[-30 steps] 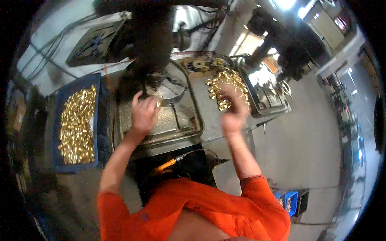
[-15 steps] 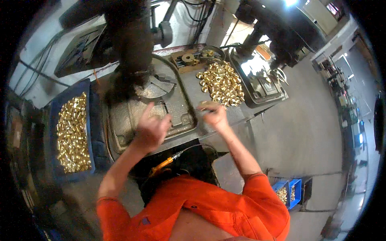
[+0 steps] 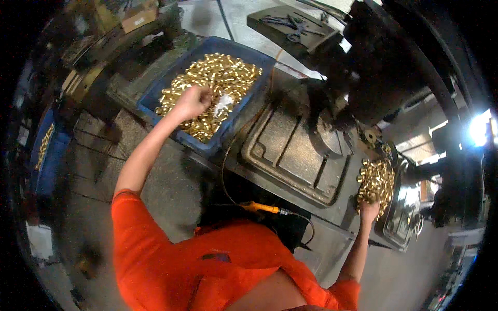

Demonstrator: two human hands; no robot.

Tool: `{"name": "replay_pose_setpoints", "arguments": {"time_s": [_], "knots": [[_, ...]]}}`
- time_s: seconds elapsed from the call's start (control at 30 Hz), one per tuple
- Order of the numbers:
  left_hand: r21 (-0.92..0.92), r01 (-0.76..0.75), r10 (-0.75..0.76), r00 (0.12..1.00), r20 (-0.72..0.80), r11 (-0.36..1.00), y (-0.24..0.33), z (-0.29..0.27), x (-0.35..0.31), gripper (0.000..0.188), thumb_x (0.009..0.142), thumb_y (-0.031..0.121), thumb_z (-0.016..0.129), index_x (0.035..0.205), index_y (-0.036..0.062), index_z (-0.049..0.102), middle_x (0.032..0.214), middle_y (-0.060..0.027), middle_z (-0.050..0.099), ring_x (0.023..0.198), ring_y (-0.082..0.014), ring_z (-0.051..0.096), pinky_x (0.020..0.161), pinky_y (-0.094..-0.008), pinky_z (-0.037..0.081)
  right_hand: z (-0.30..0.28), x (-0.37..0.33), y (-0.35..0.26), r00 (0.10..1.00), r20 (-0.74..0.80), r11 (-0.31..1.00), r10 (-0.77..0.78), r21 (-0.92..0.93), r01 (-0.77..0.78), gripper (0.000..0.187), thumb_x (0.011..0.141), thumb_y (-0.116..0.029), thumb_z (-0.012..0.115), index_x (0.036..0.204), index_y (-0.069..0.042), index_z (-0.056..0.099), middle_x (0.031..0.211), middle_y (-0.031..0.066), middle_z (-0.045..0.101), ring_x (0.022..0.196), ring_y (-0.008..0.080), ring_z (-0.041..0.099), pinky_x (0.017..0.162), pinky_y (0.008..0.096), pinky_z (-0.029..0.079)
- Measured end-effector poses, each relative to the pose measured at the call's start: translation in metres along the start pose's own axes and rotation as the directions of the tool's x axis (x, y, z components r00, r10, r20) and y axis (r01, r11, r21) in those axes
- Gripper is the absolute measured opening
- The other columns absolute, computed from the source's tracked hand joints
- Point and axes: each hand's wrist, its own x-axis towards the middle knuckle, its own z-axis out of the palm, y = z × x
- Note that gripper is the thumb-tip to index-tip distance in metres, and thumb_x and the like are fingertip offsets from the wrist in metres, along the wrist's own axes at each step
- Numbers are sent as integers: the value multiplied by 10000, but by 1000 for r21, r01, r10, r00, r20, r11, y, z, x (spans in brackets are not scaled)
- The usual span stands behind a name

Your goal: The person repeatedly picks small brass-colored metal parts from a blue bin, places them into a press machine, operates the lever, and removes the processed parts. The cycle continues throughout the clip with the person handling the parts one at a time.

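My left hand (image 3: 194, 102) is over a blue bin (image 3: 148, 102) full of small brass fittings (image 3: 228, 72). Its fingers are curled in toward the thumb, and what they hold, if anything, is hidden. A crumpled whitish scrap (image 3: 223, 105) lies on the fittings beside it. Far to the right, my right hand (image 3: 370, 208) reaches to the near edge of a loose pile of brass fittings (image 3: 377, 179) on the bench. Its fingertips are lost among the parts. Between the hands stands a drill press base (image 3: 290, 150) with a round metal chuck or fixture (image 3: 332, 140) on it.
An orange-yellow air gun (image 3: 259, 207) with a hose hangs at the bench front. A tray with pliers (image 3: 295, 31) sits behind. Another machine base (image 3: 402, 215) is right of the pile. At far left is another blue bin (image 3: 52, 150) of brass parts.
The view has swung left. My left hand has gone from above the drill press base to the blue bin. My right hand has moved from the bench front to the loose pile.
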Motion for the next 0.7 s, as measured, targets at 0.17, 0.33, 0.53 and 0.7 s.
{"name": "replay_pose_setpoints", "arguments": {"time_s": [0.17, 0.33, 0.53, 0.7], "knots": [[208, -55, 17, 984, 179, 977, -5, 7, 6, 259, 668, 105, 608, 919, 44, 627, 834, -131, 631, 785, -265, 611, 681, -372, 476, -60, -11, -53, 993, -45, 918, -106, 380, 115, 373, 667, -58, 570, 1030, 23, 595, 990, 138, 615, 870, 216, 586, 751, 304, 454], [473, -83, -78, 947, 312, 877, -17, 50, 59, 235, 676, 153, 625, 875, 28, 619, 851, -154, 626, 810, -313, 605, 689, -406, 491, -109, -42, -106, 958, 280, 608, 57, 751, -256, 441, 669, 77, 482, 1096, 15, 571, 740, 33, 552, 592, 80, 450, 515, 207, 358], [510, 31, -213, 929, 302, 859, -20, 84, 76, 245, 704, 153, 583, 912, 40, 644, 950, -137, 637, 892, -272, 615, 733, -425, 484, -105, -61, -86, 969, 243, 766, -49, 632, -120, 357, 639, 45, 487, 973, 51, 613, 712, 38, 566, 614, 106, 490, 569, 228, 395], [413, 172, -335, 868, 366, 894, -6, 72, 77, 228, 694, 139, 566, 881, 31, 640, 938, -165, 630, 880, -259, 619, 675, -393, 499, -100, -70, -72, 962, 270, 802, -45, 584, -127, 348, 666, 21, 478, 991, 60, 595, 710, 66, 608, 586, 77, 504, 525, 204, 393]]}}
